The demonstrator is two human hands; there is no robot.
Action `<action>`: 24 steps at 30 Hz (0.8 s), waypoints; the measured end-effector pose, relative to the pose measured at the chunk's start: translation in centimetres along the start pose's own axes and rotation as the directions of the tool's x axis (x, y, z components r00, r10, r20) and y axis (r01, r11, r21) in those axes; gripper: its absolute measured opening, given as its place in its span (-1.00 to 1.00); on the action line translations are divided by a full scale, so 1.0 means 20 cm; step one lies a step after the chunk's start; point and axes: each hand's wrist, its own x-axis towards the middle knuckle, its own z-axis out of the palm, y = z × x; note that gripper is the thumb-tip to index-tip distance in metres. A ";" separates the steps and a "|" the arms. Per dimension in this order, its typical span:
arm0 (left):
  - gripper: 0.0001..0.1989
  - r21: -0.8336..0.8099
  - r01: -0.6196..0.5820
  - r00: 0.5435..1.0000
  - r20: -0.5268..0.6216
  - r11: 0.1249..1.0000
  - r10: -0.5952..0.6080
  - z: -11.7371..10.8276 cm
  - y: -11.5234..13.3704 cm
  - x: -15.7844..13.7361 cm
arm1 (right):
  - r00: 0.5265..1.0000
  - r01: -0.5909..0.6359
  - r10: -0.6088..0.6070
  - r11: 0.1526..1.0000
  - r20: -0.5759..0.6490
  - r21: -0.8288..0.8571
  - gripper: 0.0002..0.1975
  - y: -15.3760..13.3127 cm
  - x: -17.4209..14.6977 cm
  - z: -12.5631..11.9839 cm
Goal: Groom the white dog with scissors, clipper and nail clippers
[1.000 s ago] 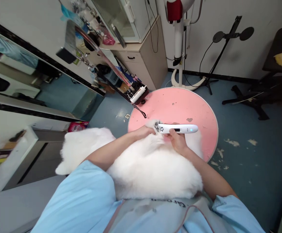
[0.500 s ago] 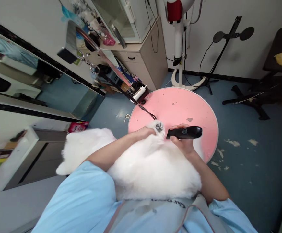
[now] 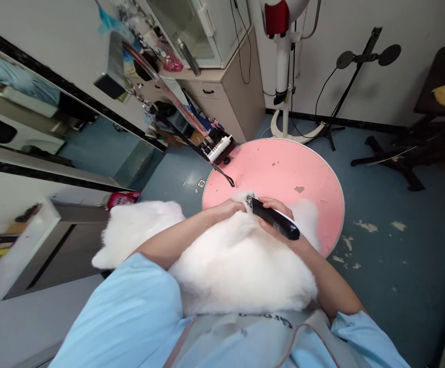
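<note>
A fluffy white dog (image 3: 241, 266) stands against my apron, its head (image 3: 136, 230) off to the left beyond my forearm. My left hand (image 3: 230, 208) is closed around one of its paws (image 3: 245, 196), turned so the dark pads face up. In my right hand (image 3: 274, 217) I grip a black hair clipper (image 3: 278, 220), slanted with its blade end against the pads. The blade's exact contact is too small to make out. White fur also shows to the right of my right hand.
The round pink grooming table (image 3: 276, 158) lies beneath the dog. On its far left edge rise a post with a clamp and a caddy of tools (image 3: 220, 145). Behind stand a cabinet (image 3: 241, 82), a white dryer stand (image 3: 283, 66) and a black tripod (image 3: 355, 76).
My right hand has brought the clipper left and tilted it, so its blade end meets the paw pads. The dark strap at the table's left has shifted left. The dog's head moved slightly.
</note>
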 end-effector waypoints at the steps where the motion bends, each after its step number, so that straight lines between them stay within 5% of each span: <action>1: -0.62 -0.005 -0.005 1.000 0.012 1.000 0.005 0.00 0.00 0.01 | 0.999 0.048 -0.048 0.998 0.001 -0.035 -0.64 0.00 0.00 0.01; 4: -0.62 0.013 -0.023 0.999 0.024 1.000 0.023 -0.01 -0.01 0.02 | 0.994 0.105 -0.103 0.986 0.018 -0.127 -0.62 0.01 -0.01 0.01; 8: -0.58 0.050 -0.081 0.996 0.029 0.995 0.080 -0.02 0.00 0.03 | 0.999 0.012 -0.021 0.961 -0.031 -0.278 -0.64 0.00 -0.04 -0.03; 12: -0.63 0.182 -0.180 0.980 0.121 0.967 0.160 -0.02 0.02 0.01 | 0.997 0.073 -0.074 0.979 0.005 -0.189 -0.55 -0.05 -0.04 -0.06; 16: -0.61 0.222 -0.270 0.941 0.265 0.937 0.209 -0.02 0.03 0.00 | 0.982 0.178 -0.163 0.969 0.096 -0.171 -0.68 -0.10 0.00 -0.07; 24: -0.55 0.243 -0.229 0.949 0.273 0.943 0.160 -0.03 -0.01 -0.01 | 0.984 0.178 -0.175 0.962 0.033 -0.205 -0.67 -0.08 -0.01 -0.03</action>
